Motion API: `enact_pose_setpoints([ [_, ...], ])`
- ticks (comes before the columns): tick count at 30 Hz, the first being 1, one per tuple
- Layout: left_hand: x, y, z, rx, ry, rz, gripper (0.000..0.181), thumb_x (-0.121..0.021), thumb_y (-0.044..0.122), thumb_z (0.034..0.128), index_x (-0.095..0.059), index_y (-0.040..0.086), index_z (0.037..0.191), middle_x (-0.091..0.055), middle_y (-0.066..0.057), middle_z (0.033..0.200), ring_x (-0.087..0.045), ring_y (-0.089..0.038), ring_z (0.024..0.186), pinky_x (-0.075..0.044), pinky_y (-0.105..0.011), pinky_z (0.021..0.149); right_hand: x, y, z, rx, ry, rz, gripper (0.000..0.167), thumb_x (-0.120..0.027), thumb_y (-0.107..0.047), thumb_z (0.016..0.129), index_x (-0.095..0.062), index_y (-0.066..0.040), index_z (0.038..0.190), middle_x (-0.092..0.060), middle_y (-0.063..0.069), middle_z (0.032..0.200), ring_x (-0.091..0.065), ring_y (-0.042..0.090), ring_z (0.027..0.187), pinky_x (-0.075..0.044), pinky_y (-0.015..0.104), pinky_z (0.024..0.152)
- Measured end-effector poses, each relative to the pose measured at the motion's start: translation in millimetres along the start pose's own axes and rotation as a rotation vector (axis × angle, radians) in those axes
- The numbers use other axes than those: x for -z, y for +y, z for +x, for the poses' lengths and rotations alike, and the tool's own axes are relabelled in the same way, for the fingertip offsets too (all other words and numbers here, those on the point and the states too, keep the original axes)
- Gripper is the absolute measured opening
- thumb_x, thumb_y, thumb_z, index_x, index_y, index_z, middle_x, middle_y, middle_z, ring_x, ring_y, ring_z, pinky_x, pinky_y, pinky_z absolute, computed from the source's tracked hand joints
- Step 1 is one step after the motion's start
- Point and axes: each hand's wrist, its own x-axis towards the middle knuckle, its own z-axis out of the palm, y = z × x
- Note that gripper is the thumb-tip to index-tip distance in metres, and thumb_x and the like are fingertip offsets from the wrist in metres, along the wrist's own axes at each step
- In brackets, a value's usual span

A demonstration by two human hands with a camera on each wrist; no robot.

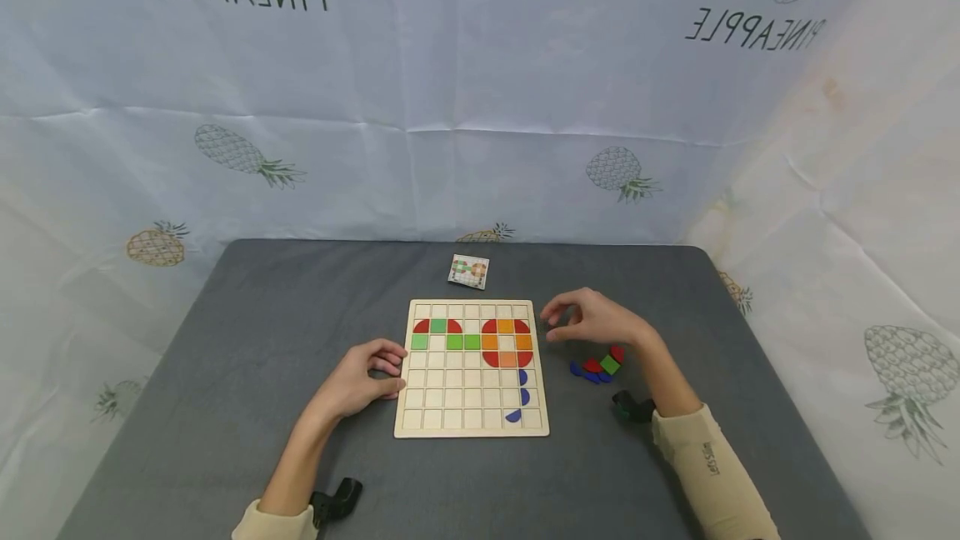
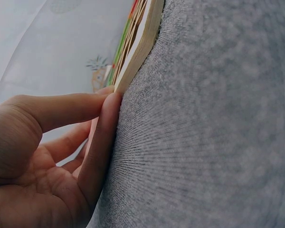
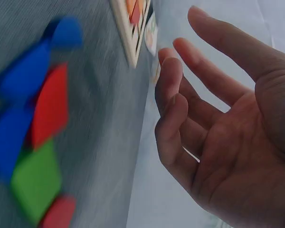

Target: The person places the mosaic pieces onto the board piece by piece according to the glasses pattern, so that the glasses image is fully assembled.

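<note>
My left hand [image 1: 358, 377] is at the left edge of a square wooden grid board [image 1: 435, 422]. In the left wrist view, the thumb and a finger pinch the board's edge [image 2: 135, 61]. Red, green and orange pieces fill several cells in the upper rows, and blue half-round pieces [image 1: 523, 397] lie at the lower right. Just right of the board, my right hand [image 1: 592, 317] hovers with loosely bent fingers and nothing between them. Below it lies a small group of loose pieces: blue [image 3: 26, 71], red [image 3: 51, 107] and a green square [image 3: 36, 179].
A small pattern card [image 1: 469, 271] with a coloured design lies behind the board. The grey cloth-covered table [image 1: 300, 298] reaches back to a pineapple-print curtain [image 1: 450, 65]. Black wrist devices [image 1: 336, 502] sit at both wrists.
</note>
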Motion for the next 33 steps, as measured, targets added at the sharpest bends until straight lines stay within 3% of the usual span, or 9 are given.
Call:
enact_pose_setpoints([
  [6, -0.1, -0.7, -1.1, 0.001, 0.006, 0.004, 0.046, -0.083, -0.003, 0.0906, -0.063, -0.007, 0.133, -0.065, -0.022, 0.12, -0.065, -0.022, 0.1, -0.068, -0.031, 0.074, 17, 29, -28.5, -0.033, -0.023, 0.019, 0.039, -0.083, -0.022, 0.097, -0.074, -0.002, 0.13, -0.072, 0.021, 0.122, -0.071, 0.027, 0.077, -0.06, 0.029, 0.068],
  [13, -1.5, -1.4, -0.1, 0.011, 0.007, 0.004, 0.046, -0.083, -0.004, 0.0903, -0.064, -0.007, 0.132, -0.065, -0.022, 0.12, -0.065, -0.022, 0.1, -0.068, -0.031, 0.074, 29, 67, -58.2, -0.029, -0.055, 0.057, 0.04, -0.084, -0.011, 0.094, -0.072, 0.003, 0.129, -0.064, 0.019, 0.101, -0.047, 0.009, 0.06, -0.042, 0.026, 0.056],
  [16, -1.8, -1.9, 0.0, 0.008, 0.009, 0.007, 0.046, -0.083, -0.004, 0.0902, -0.064, -0.007, 0.132, -0.065, -0.022, 0.119, -0.065, -0.022, 0.1, -0.068, -0.03, 0.073, 29, 78, -66.3, -0.023, -0.057, 0.061, 0.04, -0.085, -0.008, 0.092, -0.072, 0.004, 0.128, -0.063, 0.017, 0.099, -0.045, 0.007, 0.06, -0.041, 0.025, 0.055],
  [25, -1.5, -2.0, -0.7, -0.002, 0.011, 0.01, 0.047, -0.083, -0.004, 0.0902, -0.064, -0.007, 0.133, -0.065, -0.022, 0.12, -0.065, -0.022, 0.1, -0.068, -0.03, 0.073, 26, 93, -72.3, 0.001, -0.016, 0.071, 0.035, -0.085, -0.01, 0.093, -0.073, 0.002, 0.123, -0.063, 0.011, 0.096, -0.047, 0.006, 0.06, -0.045, 0.025, 0.055],
  [33, -0.3, -1.6, 0.6, -0.001, 0.012, 0.01, 0.046, -0.082, -0.005, 0.0903, -0.064, -0.007, 0.132, -0.065, -0.022, 0.119, -0.065, -0.022, 0.099, -0.068, -0.03, 0.073, 26, 97, -72.0, -0.007, 0.006, 0.088, 0.035, -0.085, -0.01, 0.094, -0.073, 0.003, 0.124, -0.066, 0.017, 0.101, -0.052, 0.008, 0.064, -0.049, 0.025, 0.058],
])
